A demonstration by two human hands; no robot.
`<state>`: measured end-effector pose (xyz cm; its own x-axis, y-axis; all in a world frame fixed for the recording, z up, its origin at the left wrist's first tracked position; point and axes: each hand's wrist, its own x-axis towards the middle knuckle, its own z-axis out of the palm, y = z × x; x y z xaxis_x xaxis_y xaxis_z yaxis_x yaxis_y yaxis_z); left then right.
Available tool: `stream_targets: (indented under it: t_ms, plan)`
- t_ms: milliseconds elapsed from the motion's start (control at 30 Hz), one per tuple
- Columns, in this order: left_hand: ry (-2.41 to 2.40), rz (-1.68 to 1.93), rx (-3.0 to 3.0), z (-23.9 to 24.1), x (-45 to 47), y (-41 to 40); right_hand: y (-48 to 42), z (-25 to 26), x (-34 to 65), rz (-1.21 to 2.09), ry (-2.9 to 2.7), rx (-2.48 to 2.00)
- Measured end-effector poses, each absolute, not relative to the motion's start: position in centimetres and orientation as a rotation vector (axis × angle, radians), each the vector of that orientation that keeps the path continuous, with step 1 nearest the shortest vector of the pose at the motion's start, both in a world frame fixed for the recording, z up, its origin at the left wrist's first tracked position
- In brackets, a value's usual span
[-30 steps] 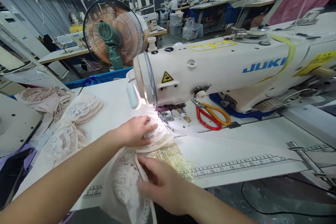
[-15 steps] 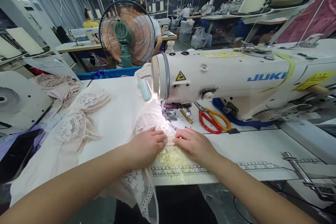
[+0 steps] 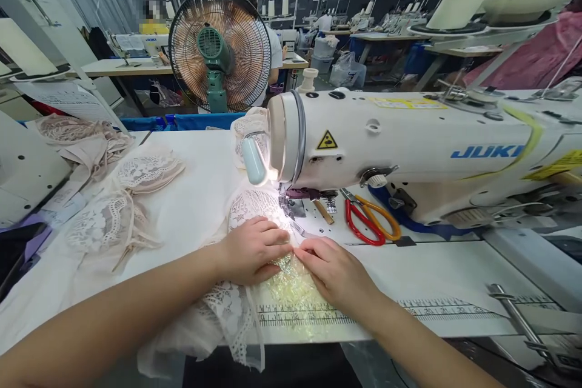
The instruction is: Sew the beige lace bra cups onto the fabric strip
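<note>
Under the lit needle area of the white sewing machine (image 3: 364, 139) lies a pale pink lace bra (image 3: 250, 205), part of it hanging over the table's front edge. My left hand (image 3: 254, 250) rests on the lace, fingers stretched out and pressing it down. Close beside it, my right hand (image 3: 334, 264) pinches the fabric's edge between thumb and forefinger, just in front of the presser foot (image 3: 287, 206). The two hands' fingertips nearly meet. A shiny yellowish film (image 3: 291, 288) covers the tabletop below them, over a printed ruler scale (image 3: 313, 317).
Red-and-orange-handled scissors (image 3: 370, 218) lie right of the needle. More lace bras (image 3: 104, 221) are heaped at left, near a dark phone-like object (image 3: 18, 254). A large fan (image 3: 220, 51) stands behind the table. A person in yellow (image 3: 153, 27) sits farther back.
The view has shifted slightly. My hands have drawn closer together, and the light fabric edge that showed between them is now mostly covered. My right fingers now pinch more tightly.
</note>
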<state>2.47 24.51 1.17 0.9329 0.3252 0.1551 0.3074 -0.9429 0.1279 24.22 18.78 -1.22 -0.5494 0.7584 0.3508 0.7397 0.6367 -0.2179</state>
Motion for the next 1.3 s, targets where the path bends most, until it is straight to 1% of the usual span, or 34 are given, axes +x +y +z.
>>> stream_targets:
  t_ms: [233, 567, 1067, 1200, 1300]
  plan:
    - [0.416, 0.299, 2.982, 1.3, 2.3, 26.9, 18.8, -1.1, 24.1, 0.170, -2.398, -1.220]
    - [0.421, 0.296, 3.017, 1.4, 2.0, 29.4, 19.0, -1.0, 24.2, 0.221, -2.352, -1.210]
    - [0.664, 0.109, 3.099, 1.4, 1.9, 31.7, 19.2, -1.0, 24.3, 0.286, -2.350, -1.221]
    - [0.726, 0.133, 3.050, 1.2, 1.8, 31.8, 19.1, -1.0, 24.3, 0.276, -2.348, -1.224]
    - [0.789, 0.215, 3.034, 1.6, 1.8, 31.1, 19.0, -1.1, 24.3, 0.266, -2.345, -1.219]
